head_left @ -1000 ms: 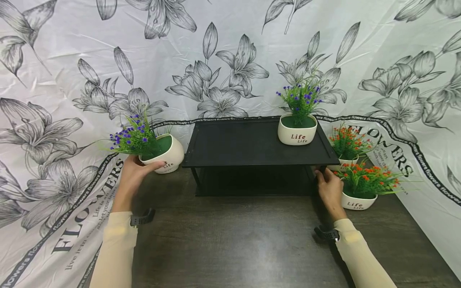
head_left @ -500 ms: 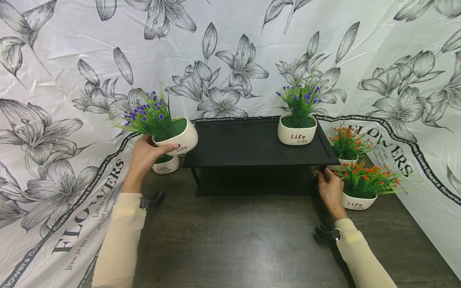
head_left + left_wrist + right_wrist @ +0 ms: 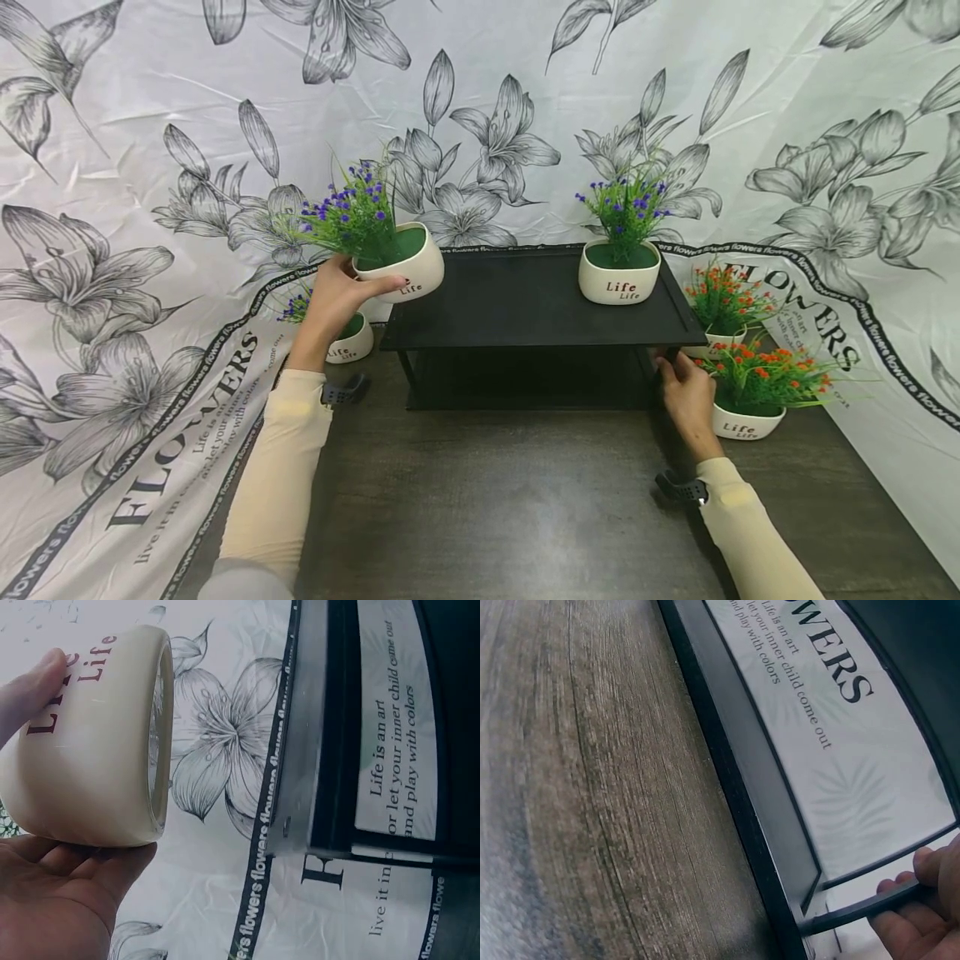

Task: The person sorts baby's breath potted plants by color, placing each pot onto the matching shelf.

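Observation:
My left hand [image 3: 330, 304] grips a white pot of artificial purple flowers [image 3: 417, 265], thumb across its front lettering and fingers at the underside. The pot tilts to the left and hangs over the left end of a black two-tier shelf [image 3: 517, 296]. In the left wrist view the pot's base [image 3: 159, 727] shows apart from the shelf. At the shelf's right front corner my right hand [image 3: 688, 396] holds a leg; the right wrist view shows its fingers curled round that thin black leg [image 3: 847, 913]. Another purple-flower pot [image 3: 619, 285] stands upright on the top tier's right end.
Left of the shelf, another purple-flower pot [image 3: 352, 346] stands on the dark wooden table [image 3: 510, 508], partly behind my left hand. Two orange-flower pots, a front one [image 3: 746, 423] and a rear one [image 3: 726, 340], stand on the right. A flower-printed cloth [image 3: 480, 100] hangs behind.
My left hand has lifted the purple-flower pot up and to the right, from beside the shelf to over its left end, uncovering the pot behind. The right hand has stayed at the leg.

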`<act>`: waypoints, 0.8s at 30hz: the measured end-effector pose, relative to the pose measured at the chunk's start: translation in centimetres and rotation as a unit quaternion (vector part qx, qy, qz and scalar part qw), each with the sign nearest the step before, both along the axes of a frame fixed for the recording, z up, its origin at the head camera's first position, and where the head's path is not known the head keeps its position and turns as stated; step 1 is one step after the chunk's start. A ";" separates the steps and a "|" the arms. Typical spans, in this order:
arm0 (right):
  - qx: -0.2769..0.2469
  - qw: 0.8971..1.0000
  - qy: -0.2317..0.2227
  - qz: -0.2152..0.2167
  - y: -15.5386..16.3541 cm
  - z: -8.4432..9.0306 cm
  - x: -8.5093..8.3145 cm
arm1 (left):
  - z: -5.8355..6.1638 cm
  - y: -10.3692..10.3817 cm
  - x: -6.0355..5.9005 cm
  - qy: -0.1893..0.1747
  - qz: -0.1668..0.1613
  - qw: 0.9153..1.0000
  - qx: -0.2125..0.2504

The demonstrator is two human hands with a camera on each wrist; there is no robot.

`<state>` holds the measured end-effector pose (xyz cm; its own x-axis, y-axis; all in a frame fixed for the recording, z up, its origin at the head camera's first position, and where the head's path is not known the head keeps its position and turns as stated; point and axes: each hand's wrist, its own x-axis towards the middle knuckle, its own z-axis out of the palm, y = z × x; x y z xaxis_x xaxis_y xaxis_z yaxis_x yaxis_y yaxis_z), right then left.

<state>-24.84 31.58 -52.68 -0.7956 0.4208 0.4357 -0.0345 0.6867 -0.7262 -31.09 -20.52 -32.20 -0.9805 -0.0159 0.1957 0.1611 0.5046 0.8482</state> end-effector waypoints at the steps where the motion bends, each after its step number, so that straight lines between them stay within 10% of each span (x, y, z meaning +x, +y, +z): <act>1: 0.000 1.000 0.000 0.000 0.0 0.0 0.0 | 0.1 0.1 -0.1 -0.001 -0.001 1.000 -0.002; 24: 0.002 1.000 0.004 0.006 0.0 0.0 0.3 | 0.8 4.5 -2.4 0.016 -0.064 0.998 0.017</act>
<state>-24.57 31.57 -52.63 -0.7973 0.4094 0.4436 -0.0493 0.6883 -0.7238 -33.46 -15.97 -31.37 -0.9679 0.1022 0.2295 0.2507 0.4483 0.8580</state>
